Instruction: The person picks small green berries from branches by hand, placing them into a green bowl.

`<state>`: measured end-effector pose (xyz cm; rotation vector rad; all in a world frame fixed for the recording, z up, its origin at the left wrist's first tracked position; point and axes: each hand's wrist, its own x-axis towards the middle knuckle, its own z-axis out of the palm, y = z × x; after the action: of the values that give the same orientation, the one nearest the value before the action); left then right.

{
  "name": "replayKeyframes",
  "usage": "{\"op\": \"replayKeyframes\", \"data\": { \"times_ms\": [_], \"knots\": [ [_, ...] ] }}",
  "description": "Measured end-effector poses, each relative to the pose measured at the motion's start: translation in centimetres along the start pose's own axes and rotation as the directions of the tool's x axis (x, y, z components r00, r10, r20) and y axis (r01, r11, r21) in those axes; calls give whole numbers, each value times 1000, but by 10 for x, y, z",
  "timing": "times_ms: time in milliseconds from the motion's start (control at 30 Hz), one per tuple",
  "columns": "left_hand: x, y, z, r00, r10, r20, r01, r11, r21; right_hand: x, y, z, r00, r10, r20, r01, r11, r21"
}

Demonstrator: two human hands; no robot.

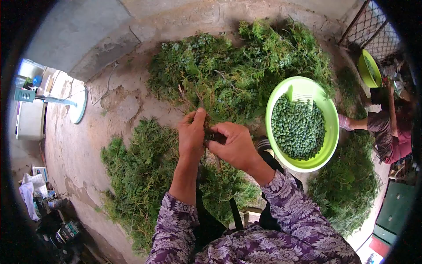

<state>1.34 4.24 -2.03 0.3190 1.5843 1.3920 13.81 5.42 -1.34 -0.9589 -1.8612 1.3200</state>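
Note:
My left hand (191,132) is closed around the stem of a conifer twig (202,102), thumb pointing up along it. Close beside it, my right hand (235,145) is curled with thumb and forefinger pinched together near the same twig; what sits between those fingers is too small to make out. To the right of my right hand stands a lime-green plastic basin (270,127), filled partway with small round green cones (299,130). A heap of cut conifer branches (246,70) lies in front of both hands, some bearing bluish-green cones.
More branches (136,176) lie to the left on the concrete floor (66,145). Another person (389,127) sits at the right, near a second green basin (368,70). A pale fan (78,105) stands at the left, with clutter (48,211) below.

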Motion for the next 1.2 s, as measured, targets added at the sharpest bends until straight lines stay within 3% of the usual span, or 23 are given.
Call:
{"op": "replayKeyframes", "data": {
  "times_ms": [67,200,267,300,367,500,533,567,600,767,1000,1067,1200],
  "knots": [
    [2,-2,-1,1000,-1,15,1,1000,1,-2,-6,1,1000,-7,26,11,989,-150],
    [-7,5,7,1000,-26,-6,26,992,119,-2,-4,5,1000,-18,-19,11,960,-280],
    [-8,3,9,999,-33,8,32,990,136,3,-3,1,996,91,15,-76,900,-430],
    [-6,0,7,997,-42,63,38,998,60,5,0,1,996,92,11,-78,900,-429],
    [-2,-3,4,992,-44,120,47,999,-16,8,8,1,995,100,-18,-101,991,-91],
    [-3,1,2,992,-87,94,87,996,6,18,7,-20,963,271,16,-271,960,69],
    [-5,2,1,988,-108,109,110,994,-19,20,13,-25,914,389,113,-404,858,317],
    [-5,1,2,988,-108,109,110,994,-20,22,16,-28,851,468,238,-518,676,524],
    [-5,0,3,987,-117,111,120,993,-19,22,15,-29,851,468,238,-518,677,523],
    [-4,-2,2,989,-77,129,81,996,-26,24,24,-33,796,523,305,-551,416,724],
    [-3,-4,3,998,11,63,-14,998,60,23,2,-24,753,595,279,-631,535,561],
    [-1,-7,0,996,49,68,-54,996,76,22,9,-21,804,493,333,-595,646,479],
    [-1,-5,0,998,16,65,-25,988,149,21,21,-18,825,461,327,-565,652,506]
  ]
}}
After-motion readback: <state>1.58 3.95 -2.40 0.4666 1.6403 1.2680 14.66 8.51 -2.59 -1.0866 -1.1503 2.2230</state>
